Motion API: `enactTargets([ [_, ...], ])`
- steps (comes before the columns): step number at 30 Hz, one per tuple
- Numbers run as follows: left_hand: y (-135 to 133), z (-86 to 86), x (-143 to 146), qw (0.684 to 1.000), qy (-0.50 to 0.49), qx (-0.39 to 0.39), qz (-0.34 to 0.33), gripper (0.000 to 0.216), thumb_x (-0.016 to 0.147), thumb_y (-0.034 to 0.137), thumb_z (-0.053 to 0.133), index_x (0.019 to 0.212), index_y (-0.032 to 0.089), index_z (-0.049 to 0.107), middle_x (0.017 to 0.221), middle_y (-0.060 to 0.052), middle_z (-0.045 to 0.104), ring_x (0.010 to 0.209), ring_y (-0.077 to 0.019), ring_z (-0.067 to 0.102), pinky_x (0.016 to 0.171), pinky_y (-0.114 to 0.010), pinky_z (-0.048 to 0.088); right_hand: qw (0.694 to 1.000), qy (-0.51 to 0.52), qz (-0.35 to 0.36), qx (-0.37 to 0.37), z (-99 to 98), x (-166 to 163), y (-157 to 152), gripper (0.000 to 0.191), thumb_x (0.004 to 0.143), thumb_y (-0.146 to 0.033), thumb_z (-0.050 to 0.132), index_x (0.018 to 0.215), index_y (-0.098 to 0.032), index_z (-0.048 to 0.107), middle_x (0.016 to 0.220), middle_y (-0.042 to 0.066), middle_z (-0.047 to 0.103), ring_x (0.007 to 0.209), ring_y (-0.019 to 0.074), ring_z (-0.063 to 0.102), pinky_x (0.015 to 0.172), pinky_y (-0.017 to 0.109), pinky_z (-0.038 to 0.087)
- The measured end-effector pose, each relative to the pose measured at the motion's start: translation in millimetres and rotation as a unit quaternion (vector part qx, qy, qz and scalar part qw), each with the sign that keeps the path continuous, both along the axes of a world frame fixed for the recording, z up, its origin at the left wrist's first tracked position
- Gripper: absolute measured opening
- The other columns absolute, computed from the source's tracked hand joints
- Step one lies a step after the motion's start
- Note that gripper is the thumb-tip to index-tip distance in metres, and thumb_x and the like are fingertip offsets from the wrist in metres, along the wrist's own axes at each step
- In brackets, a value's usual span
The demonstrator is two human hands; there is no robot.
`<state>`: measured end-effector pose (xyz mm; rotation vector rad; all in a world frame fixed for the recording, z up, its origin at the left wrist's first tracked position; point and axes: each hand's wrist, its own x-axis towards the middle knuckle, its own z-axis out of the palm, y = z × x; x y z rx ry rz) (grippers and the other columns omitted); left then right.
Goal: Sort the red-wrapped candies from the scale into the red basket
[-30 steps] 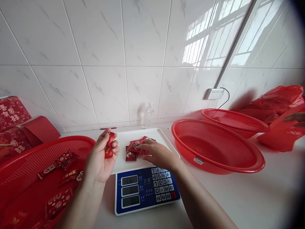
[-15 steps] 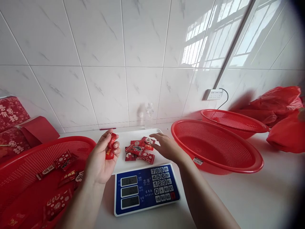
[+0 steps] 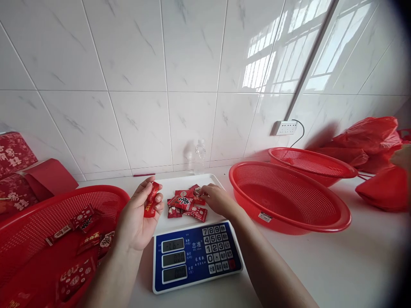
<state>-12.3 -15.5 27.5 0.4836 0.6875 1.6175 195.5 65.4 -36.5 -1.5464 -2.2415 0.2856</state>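
A blue electronic scale (image 3: 195, 256) stands in front of me, and its white tray (image 3: 173, 184) carries a small pile of red sweet packets (image 3: 186, 204). My left hand (image 3: 138, 218) is raised beside the tray, its fingers closed on two small red packets (image 3: 150, 200). My right hand (image 3: 215, 199) rests on the right side of the pile, its fingers pinching a packet there.
A red mesh basket (image 3: 38, 205) with several packets is at my left. Two empty red baskets (image 3: 289, 201) sit to the right, with red plastic bags (image 3: 382, 171) and another person's hand (image 3: 401, 157) beyond. Red boxes (image 3: 19, 175), a clear bottle (image 3: 199, 156) and a wall socket (image 3: 285, 127) line the tiled wall.
My right hand lifted off the pile, then came back down and closed on a packet at its right edge. My left hand kept hold of its packets. The scale reading changed.
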Motion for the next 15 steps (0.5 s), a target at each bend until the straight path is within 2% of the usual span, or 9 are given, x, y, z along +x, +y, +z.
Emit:
enactTargets([
  [4,0.5,-0.7,0.6,1.0,0.001,-0.001,-0.004,0.019,0.087,0.007,0.048,0.086,0.015,0.065,0.071,-0.002,0.058,0.049,-0.0063,0.05,0.038,-0.013,0.039,0.999,0.026,-0.02,0.021,-0.3,-6.0,1.5,0.021,0.082,-0.01,0.047,0.087,-0.018,0.066,0.097,0.008,0.062,0.082,0.0165,0.059,0.073,0.026,0.044],
  [7,-0.2,0.1,0.2,1.0,0.004,0.002,-0.006,0.019,0.087,0.007,0.048,0.087,0.015,0.065,0.071,-0.002,0.058,0.049,-0.0062,0.05,0.039,-0.013,0.039,0.995,0.07,-0.045,0.06,8.2,-1.0,-1.0,0.022,0.081,-0.009,0.047,0.081,-0.018,0.066,0.096,0.007,0.06,0.077,0.0145,0.058,0.07,0.025,0.044],
  [9,-1.0,0.5,-0.1,1.0,0.004,0.002,-0.004,0.019,0.087,0.007,0.047,0.087,0.015,0.065,0.071,-0.001,0.057,0.049,-0.0061,0.05,0.039,-0.013,0.039,0.985,0.097,-0.094,0.109,19.2,13.3,-5.2,0.023,0.081,-0.01,0.046,0.082,-0.018,0.067,0.096,0.008,0.06,0.076,0.0154,0.057,0.068,0.026,0.044],
  [11,-1.4,0.1,-0.2,1.0,0.003,0.002,-0.006,0.019,0.087,0.007,0.047,0.087,0.015,0.065,0.071,-0.001,0.058,0.049,-0.0062,0.05,0.039,-0.014,0.039,0.966,0.108,-0.174,0.16,31.8,35.0,-10.6,0.025,0.082,-0.012,0.045,0.085,-0.02,0.068,0.1,0.009,0.059,0.08,0.0185,0.057,0.067,0.029,0.044],
  [13,-1.0,-1.1,0.3,1.0,0.002,0.001,-0.011,0.02,0.088,0.007,0.047,0.087,0.015,0.065,0.071,-0.002,0.058,0.049,-0.0064,0.051,0.039,-0.014,0.039,0.94,0.104,-0.26,0.196,42.5,57.2,-15.9,0.026,0.081,-0.013,0.046,0.091,-0.021,0.069,0.108,0.012,0.058,0.094,0.0245,0.056,0.068,0.033,0.045],
  [15,0.0,-2.8,1.5,1.0,0.001,-0.001,-0.015,0.02,0.087,0.006,0.046,0.086,0.015,0.065,0.071,-0.002,0.058,0.049,-0.0065,0.051,0.039,-0.014,0.039,0.927,0.096,-0.298,0.205,48.7,70.6,-19.5,0.027,0.081,-0.014,0.048,0.098,-0.02,0.069,0.115,0.013,0.057,0.105,0.0287,0.053,0.073,0.037,0.046],
])
